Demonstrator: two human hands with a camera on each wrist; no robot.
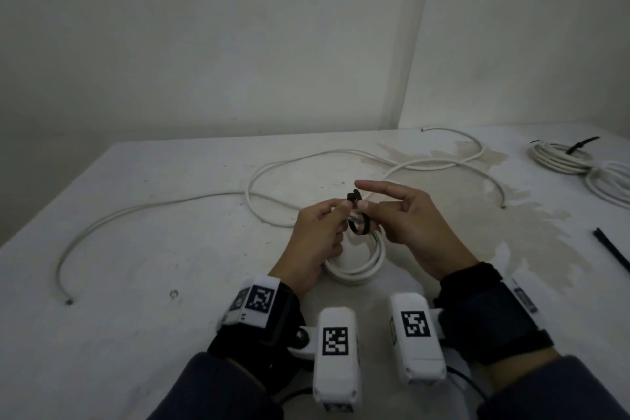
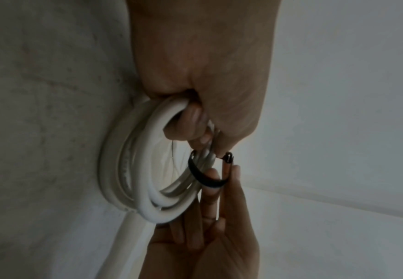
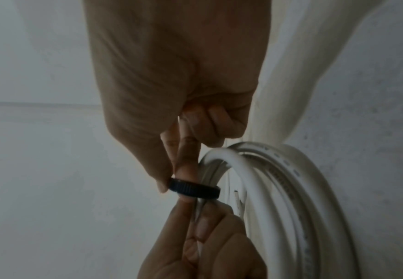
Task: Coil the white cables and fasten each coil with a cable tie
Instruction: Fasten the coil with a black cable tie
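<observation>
A small coil of white cable (image 1: pixel 361 269) stands on edge on the white table (image 1: pixel 170 215), held between both hands. My left hand (image 1: pixel 341 211) grips the coil's top, fingers curled through it (image 2: pixel 190 128), and pinches the head of a black cable tie (image 2: pixel 227 157). The black cable tie (image 1: pixel 359 225) loops loosely round the coil's strands (image 3: pixel 195 189). My right hand (image 1: pixel 371 206) pinches the tie's band between thumb and a finger (image 3: pixel 178 179), with its index finger stretched out straight. The coil (image 3: pixel 291 188) rests against the table.
A long loose white cable (image 1: pixel 266 174) snakes across the table behind the hands, and another (image 1: pixel 443 164) lies further right. Tied coils (image 1: pixel 559 157) lie at the far right. Spare black ties (image 1: pixel 610 249) lie by the right edge. Walls close off the back.
</observation>
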